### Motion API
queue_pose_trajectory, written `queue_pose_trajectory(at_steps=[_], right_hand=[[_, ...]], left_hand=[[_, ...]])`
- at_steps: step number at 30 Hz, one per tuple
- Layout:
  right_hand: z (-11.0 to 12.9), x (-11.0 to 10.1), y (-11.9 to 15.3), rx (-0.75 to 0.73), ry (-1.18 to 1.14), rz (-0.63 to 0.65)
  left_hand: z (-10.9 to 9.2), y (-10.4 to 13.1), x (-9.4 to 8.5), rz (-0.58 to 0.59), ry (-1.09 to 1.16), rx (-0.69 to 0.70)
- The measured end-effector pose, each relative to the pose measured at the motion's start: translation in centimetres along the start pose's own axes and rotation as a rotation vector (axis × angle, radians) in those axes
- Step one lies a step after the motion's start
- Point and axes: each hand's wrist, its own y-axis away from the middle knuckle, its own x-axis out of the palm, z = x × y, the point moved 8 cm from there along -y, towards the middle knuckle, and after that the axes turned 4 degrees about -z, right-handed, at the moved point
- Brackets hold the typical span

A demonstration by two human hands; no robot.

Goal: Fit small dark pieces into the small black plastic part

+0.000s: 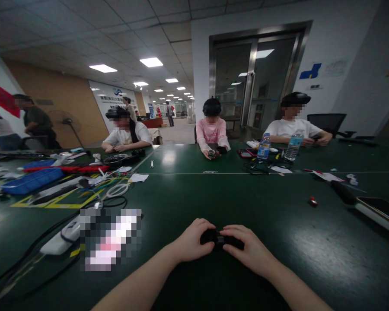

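Low in the middle of the view, a small black object (219, 239) is between my two hands, just above or resting on the dark green table (168, 276). My left hand (194, 240) has its fingers curled over the left end, thumb along the near side. From the other side, my right hand (248, 248) grips the right end with fingers on top and thumb at the near side. Fingers cover both ends, so I cannot tell its exact kind. A blurred-out bright item (113, 242) lies to the left of my left hand.
A white power strip (60, 236) with black cables and a blue tray (32, 180) lie left. A small red item (313, 201) and a black-handled flat thing (377, 211) lie right. Two bottles (264, 147) stand at the back, near people wearing headsets.
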Motion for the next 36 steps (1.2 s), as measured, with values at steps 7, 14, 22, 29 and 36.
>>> queue_pose_trajectory(at_steps=[7, 14, 22, 29, 36], right_hand=[[-0.04, 0.00, -0.13, 0.006, -0.020, 0.008], [0.17, -0.07, -0.25, -0.006, -0.011, -0.024], [-0.61, 0.39, -0.44, 0.029, -0.022, -0.007], [-0.35, 0.59, -0.49, 0.028, 0.005, -0.027], [-0.18, 0.51, -0.44, 0.035, 0.010, -0.025]], left_hand=[[-0.10, 0.14, -0.10, 0.012, 0.010, 0.003], [-0.28, -0.03, -0.02, -0.002, -0.040, 0.018], [-0.19, 0.07, -0.04, 0.017, -0.006, -0.006], [-0.27, -0.02, -0.07, -0.005, -0.029, 0.007], [-0.49, 0.07, -0.19, 0.010, -0.002, 0.004]])
